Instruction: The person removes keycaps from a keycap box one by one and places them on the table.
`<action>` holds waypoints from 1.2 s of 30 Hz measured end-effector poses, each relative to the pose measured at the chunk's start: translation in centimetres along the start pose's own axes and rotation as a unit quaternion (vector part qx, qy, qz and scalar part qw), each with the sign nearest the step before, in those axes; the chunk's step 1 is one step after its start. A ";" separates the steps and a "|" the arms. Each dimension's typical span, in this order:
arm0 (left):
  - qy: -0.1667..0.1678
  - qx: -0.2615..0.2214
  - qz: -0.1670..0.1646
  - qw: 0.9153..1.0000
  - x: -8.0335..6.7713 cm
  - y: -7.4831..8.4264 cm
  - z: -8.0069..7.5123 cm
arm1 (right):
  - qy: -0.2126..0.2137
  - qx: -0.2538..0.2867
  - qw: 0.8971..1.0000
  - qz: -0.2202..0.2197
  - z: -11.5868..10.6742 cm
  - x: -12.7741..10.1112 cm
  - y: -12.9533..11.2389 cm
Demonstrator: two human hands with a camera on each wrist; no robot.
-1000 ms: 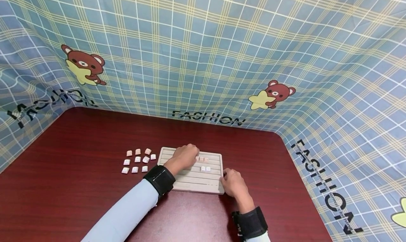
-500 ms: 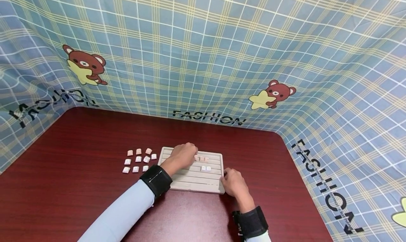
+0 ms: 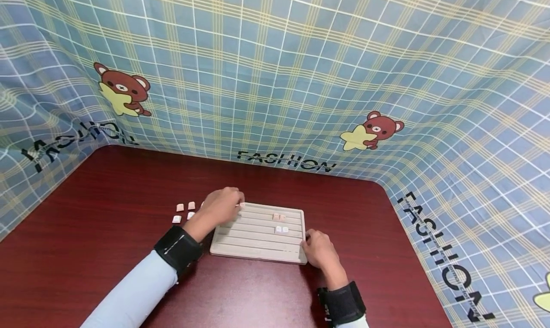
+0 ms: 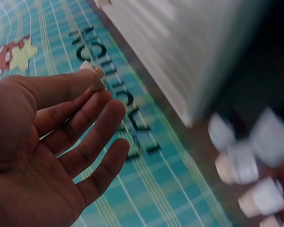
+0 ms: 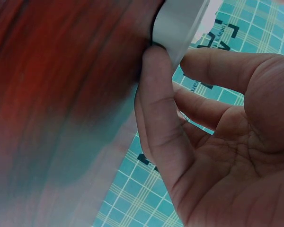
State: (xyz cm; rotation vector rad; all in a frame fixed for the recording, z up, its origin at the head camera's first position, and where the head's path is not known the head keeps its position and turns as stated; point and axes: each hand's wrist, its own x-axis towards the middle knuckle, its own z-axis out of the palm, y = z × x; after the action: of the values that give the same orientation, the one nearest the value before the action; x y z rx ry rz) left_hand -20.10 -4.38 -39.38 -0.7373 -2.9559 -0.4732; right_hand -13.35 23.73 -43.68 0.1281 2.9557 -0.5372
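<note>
Left hand (image 3: 221,207), center of frame, over the tray's upper left corner: thumb and forefinger narrow, pinching one small pale cap (image 4: 97,79); other fingers loosely bent, apart, per left wrist view. Right hand (image 3: 321,249), lower right of center: thumb and fingers close on the tray's right edge, looks like steadying.

Tray (image 3: 253,244) flat on the table (image 3: 258,294), center of frame. On it, right of its middle: orange pair (image 3: 278,217) side by side, white pair (image 3: 281,229) in a slot below. Loose caps (image 3: 180,207) on the table left of the tray, partly behind the left forearm, so no count; blurred in left wrist view.

Step, my read: mid-carry, one cap going from tray to the loose group. Next move calls for swinging left, lowering it to a free spot and parting the fingers without knocking neighbors; right hand should keep the tray still. Pinch looks small, cap could slip.
</note>
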 end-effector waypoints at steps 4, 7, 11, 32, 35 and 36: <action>0.011 0.006 -0.015 1.000 -1.4 -2.0 -1.2 | -0.005 0.000 1.000 0.004 -0.1 0.0 0.1; 0.023 0.009 -0.028 0.999 -2.5 -3.7 -1.7 | -0.009 0.001 1.000 0.004 -0.1 0.1 0.3; 0.034 0.009 -0.045 0.998 -3.8 -5.9 -2.2 | -0.005 0.003 1.000 0.003 -0.3 0.0 0.4; -0.006 -0.025 -0.136 0.990 -8.4 -14.2 -2.0 | -0.003 0.010 1.000 -0.005 -0.2 -0.2 0.0; -0.020 -0.030 -0.136 0.990 -8.4 -14.4 -1.9 | -0.001 0.009 1.000 -0.006 -0.2 -0.2 -0.1; -0.023 -0.032 -0.137 0.990 -8.4 -14.5 -1.9 | 0.000 0.009 1.000 -0.006 -0.2 -0.2 -0.1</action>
State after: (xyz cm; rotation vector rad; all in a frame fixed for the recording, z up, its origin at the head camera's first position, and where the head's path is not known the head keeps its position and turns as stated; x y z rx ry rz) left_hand -19.53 -20.89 -42.74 -0.3497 -3.1135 -0.5759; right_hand -13.18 23.67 -43.46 0.1109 2.9534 -0.5654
